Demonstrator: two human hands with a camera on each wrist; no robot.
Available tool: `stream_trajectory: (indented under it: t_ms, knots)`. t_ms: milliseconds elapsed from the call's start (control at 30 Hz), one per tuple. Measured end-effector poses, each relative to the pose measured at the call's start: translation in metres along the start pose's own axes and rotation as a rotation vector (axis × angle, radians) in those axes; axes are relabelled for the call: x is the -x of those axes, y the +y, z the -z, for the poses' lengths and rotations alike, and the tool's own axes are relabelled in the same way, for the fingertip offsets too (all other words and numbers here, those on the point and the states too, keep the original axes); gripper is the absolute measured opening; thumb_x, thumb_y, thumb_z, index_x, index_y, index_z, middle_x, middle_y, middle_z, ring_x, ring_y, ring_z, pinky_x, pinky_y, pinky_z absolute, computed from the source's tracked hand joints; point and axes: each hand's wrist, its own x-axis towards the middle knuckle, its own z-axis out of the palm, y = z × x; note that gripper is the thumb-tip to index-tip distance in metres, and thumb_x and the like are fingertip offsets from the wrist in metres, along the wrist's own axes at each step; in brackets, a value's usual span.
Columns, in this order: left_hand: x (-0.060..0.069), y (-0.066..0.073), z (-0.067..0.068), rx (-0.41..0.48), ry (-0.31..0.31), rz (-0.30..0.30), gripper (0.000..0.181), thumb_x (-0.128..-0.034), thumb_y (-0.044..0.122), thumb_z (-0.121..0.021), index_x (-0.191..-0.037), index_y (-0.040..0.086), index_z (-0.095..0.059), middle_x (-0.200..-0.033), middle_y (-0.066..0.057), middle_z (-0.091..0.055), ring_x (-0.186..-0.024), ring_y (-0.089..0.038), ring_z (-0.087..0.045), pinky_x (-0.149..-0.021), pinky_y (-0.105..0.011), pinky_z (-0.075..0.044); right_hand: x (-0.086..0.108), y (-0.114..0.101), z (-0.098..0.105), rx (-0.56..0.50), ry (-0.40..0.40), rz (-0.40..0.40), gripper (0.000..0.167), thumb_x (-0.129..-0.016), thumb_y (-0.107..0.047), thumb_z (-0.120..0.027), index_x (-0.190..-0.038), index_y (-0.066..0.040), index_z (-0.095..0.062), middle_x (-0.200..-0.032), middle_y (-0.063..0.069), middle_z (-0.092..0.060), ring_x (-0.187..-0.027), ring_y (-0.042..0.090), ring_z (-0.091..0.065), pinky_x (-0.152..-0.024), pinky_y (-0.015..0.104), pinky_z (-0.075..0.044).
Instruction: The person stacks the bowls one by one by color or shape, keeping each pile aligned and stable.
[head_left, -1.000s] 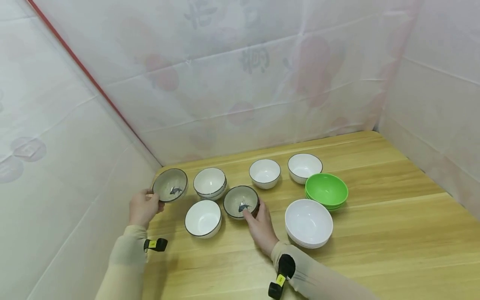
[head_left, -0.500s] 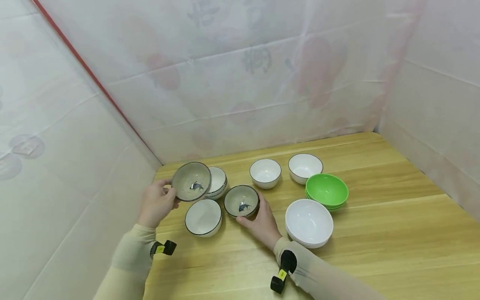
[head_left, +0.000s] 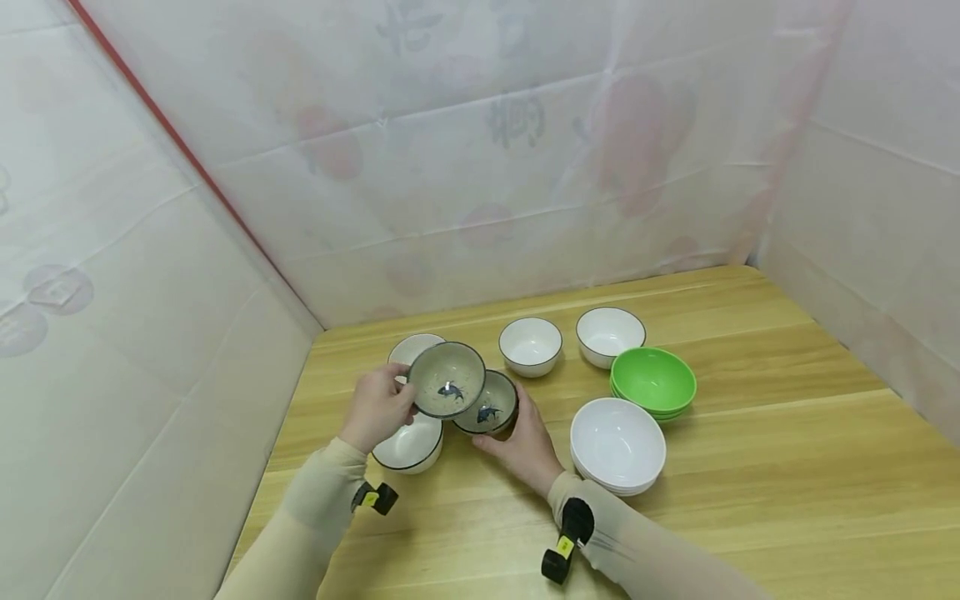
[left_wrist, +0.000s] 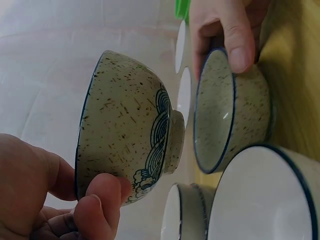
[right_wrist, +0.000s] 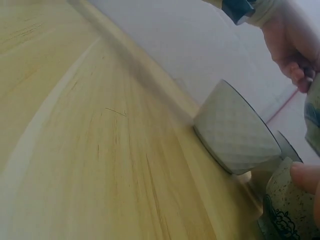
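My left hand (head_left: 378, 408) pinches the rim of a speckled grey bowl (head_left: 447, 379) with a dark fish inside; blue waves show on its outside in the left wrist view. It is held in the air, partly over a second speckled fish bowl (head_left: 495, 407). My right hand (head_left: 529, 450) holds that second bowl at its right side, thumb near the rim, with the bowl low at the table. In front of them stands a white dark-rimmed bowl (head_left: 411, 446), partly covered by the left hand. Behind, a white bowl stack (head_left: 412, 346) is mostly hidden by the raised bowl.
Two white dark-rimmed bowls, one in the middle (head_left: 530, 346) and one further right (head_left: 610, 335), stand at the back. A green bowl stack (head_left: 654, 381) and a plain white bowl stack (head_left: 617, 446) lie right of my right hand. Pale sheets wall the wooden table (head_left: 787, 433).
My left hand has carried its fish bowl rightward from the table's left side to over the other fish bowl. The right hand has stayed nearly in place, its thumb shifting outward to the bowl's near side.
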Motion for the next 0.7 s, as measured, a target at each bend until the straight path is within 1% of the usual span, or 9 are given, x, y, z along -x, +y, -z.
stream_trajectory:
  t_ms: [133,267,400,533,700]
  knots:
    - [-0.003,0.003,-0.012,-0.018,-0.037,-0.014,0.035,-0.0870,0.004,-0.048,-0.119,-0.009,-0.058,-0.060,-0.002,-0.064,-0.045,-0.012,-0.058,-0.040,-0.027,-0.045,0.001,0.002,0.001,-0.003,0.002,0.003,0.111,-0.069,-0.036,-0.087,-0.152,-0.010,-0.019,-0.151,0.017,-0.029,-0.138,0.032,-0.029,-0.111,0.051,-0.026]
    - [-0.006,0.005,-0.021,-0.036,-0.050,-0.035,0.035,-0.0851,0.003,-0.048,-0.117,-0.009,-0.059,-0.055,0.001,-0.062,-0.043,-0.011,-0.056,-0.040,-0.026,-0.043,0.000,0.003,0.001,-0.001,0.010,0.009,0.111,-0.069,-0.036,-0.087,-0.152,-0.010,-0.019,-0.150,0.016,-0.030,-0.138,0.031,-0.029,-0.111,0.051,-0.027]
    - [-0.009,0.008,-0.027,-0.059,-0.072,-0.040,0.035,-0.0862,0.003,-0.048,-0.117,-0.008,-0.060,-0.053,0.003,-0.060,-0.043,-0.011,-0.056,-0.040,-0.026,-0.043,-0.001,0.004,0.001,-0.002,0.013,0.016,0.111,-0.069,-0.035,-0.087,-0.152,-0.009,-0.019,-0.151,0.015,-0.029,-0.139,0.029,-0.028,-0.111,0.049,-0.026]
    - [-0.010,0.010,-0.032,-0.090,-0.095,-0.040,0.035,-0.0875,0.005,-0.048,-0.118,-0.008,-0.060,-0.051,0.002,-0.060,-0.043,-0.011,-0.056,-0.041,-0.026,-0.043,0.000,0.004,0.001,-0.004,0.014,0.023,0.111,-0.069,-0.036,-0.087,-0.152,-0.010,-0.019,-0.150,0.014,-0.030,-0.139,0.028,-0.028,-0.112,0.049,-0.025]
    - [-0.012,0.010,-0.039,-0.142,-0.092,-0.054,0.035,-0.0875,0.004,-0.050,-0.118,-0.008,-0.061,-0.049,0.004,-0.057,-0.043,-0.009,-0.055,-0.041,-0.026,-0.042,0.001,0.005,0.000,-0.008,0.012,0.014,0.112,-0.069,-0.040,-0.086,-0.153,-0.012,-0.017,-0.150,0.015,-0.029,-0.139,0.030,-0.028,-0.111,0.051,-0.026]
